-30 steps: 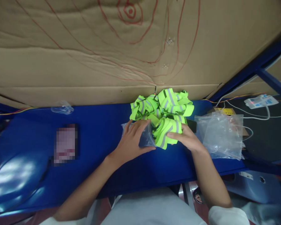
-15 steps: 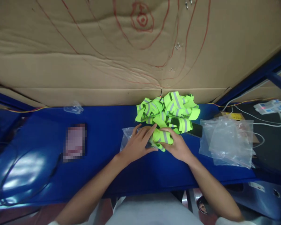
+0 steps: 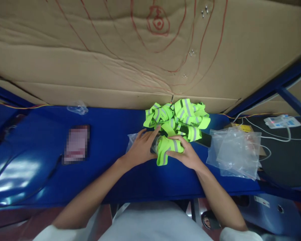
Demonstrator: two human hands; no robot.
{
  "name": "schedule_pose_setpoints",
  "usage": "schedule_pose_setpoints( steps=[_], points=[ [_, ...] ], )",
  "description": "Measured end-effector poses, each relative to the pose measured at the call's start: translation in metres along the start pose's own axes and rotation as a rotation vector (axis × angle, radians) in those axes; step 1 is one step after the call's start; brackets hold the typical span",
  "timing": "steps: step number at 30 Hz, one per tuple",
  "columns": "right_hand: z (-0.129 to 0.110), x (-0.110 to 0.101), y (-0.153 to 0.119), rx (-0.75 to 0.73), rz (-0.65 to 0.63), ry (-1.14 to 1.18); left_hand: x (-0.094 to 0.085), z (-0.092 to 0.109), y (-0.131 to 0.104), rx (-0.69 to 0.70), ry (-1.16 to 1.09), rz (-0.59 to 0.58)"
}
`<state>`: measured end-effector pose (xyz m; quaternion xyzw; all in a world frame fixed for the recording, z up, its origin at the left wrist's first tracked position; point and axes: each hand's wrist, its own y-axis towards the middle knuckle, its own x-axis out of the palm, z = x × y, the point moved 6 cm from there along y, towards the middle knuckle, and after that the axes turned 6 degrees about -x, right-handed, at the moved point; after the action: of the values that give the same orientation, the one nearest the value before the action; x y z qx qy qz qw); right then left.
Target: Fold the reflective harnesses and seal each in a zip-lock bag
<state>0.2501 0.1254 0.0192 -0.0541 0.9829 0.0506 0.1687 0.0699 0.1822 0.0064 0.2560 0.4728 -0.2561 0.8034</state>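
Between my hands is a folded yellow-green strap (image 3: 168, 148) with a grey stripe, one end hanging toward the table's front. My right hand (image 3: 187, 154) grips its right side between thumb and fingers. At its left, my left hand (image 3: 143, 147) curls round a dark, partly clear item (image 3: 155, 145), mostly hidden by the fingers. Behind them lies a heap of similar striped straps (image 3: 180, 115). A clear plastic bag (image 3: 131, 140) shows beside my left hand.
Clear bags (image 3: 234, 152) lie at right on the blue table (image 3: 102, 134), near a dark phone (image 3: 203, 139). A blurred pink item (image 3: 76, 144) and crumpled plastic (image 3: 77, 107) are at left. Cardboard (image 3: 90, 67) stands behind; a power strip (image 3: 282, 121) is far right.
The strap between my hands has shifted slightly left, and its loose end now hangs lower. A dark item now shows by my left fingers. The whole view has shifted a little.
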Motion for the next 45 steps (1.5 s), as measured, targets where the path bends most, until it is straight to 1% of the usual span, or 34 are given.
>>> schedule_pose_setpoints(
  steps=[4, 7, 13, 15, 17, 20, 23, 25, 28, 32, 35, 37, 39, 41, 45],
  points=[
    [0.005, 0.004, 0.001, -0.005, -0.131, 0.005, 0.003, -0.004, 0.0, 0.013, 0.009, -0.081],
    [0.01, 0.009, 0.001, 0.027, -0.181, -0.014, 0.005, 0.001, -0.001, 0.05, -0.001, -0.098],
    [0.004, 0.01, 0.0, 0.008, -0.074, -0.164, 0.001, 0.008, 0.0, 0.036, 0.014, -0.028],
    [0.003, 0.01, 0.0, 0.012, -0.072, -0.197, 0.002, 0.009, 0.0, 0.045, 0.028, -0.024],
    [0.003, 0.011, 0.0, 0.018, -0.087, -0.194, 0.004, 0.011, 0.0, 0.055, 0.04, -0.033],
    [0.005, 0.015, -0.001, 0.055, -0.104, -0.218, 0.008, 0.013, 0.0, 0.058, 0.077, -0.077],
    [0.008, 0.019, -0.002, 0.114, -0.05, -0.345, 0.01, 0.016, 0.0, 0.034, 0.11, -0.11],
    [0.009, 0.02, -0.003, 0.124, -0.017, -0.366, 0.011, 0.017, 0.0, 0.026, 0.121, -0.108],
    [0.009, 0.019, -0.002, 0.092, -0.037, -0.247, 0.013, 0.015, 0.001, 0.044, 0.099, -0.112],
    [0.013, 0.003, -0.001, 0.095, -0.074, -0.115, 0.016, 0.009, 0.001, 0.067, -0.001, -0.202],
    [0.018, -0.004, 0.0, 0.13, -0.176, -0.021, 0.015, 0.014, -0.002, 0.109, -0.05, -0.274],
    [0.021, -0.003, -0.001, 0.164, -0.264, 0.068, 0.014, 0.019, -0.004, 0.118, -0.068, -0.306],
    [0.023, 0.0, -0.001, 0.173, -0.305, 0.124, 0.015, 0.022, -0.005, 0.104, -0.069, -0.317],
    [0.021, 0.001, 0.0, 0.132, -0.254, 0.1, 0.015, 0.022, -0.005, 0.072, -0.055, -0.3],
    [0.007, 0.001, -0.002, -0.016, -0.001, -0.133, 0.013, 0.014, -0.005, 0.028, 0.003, -0.21]
  ],
)
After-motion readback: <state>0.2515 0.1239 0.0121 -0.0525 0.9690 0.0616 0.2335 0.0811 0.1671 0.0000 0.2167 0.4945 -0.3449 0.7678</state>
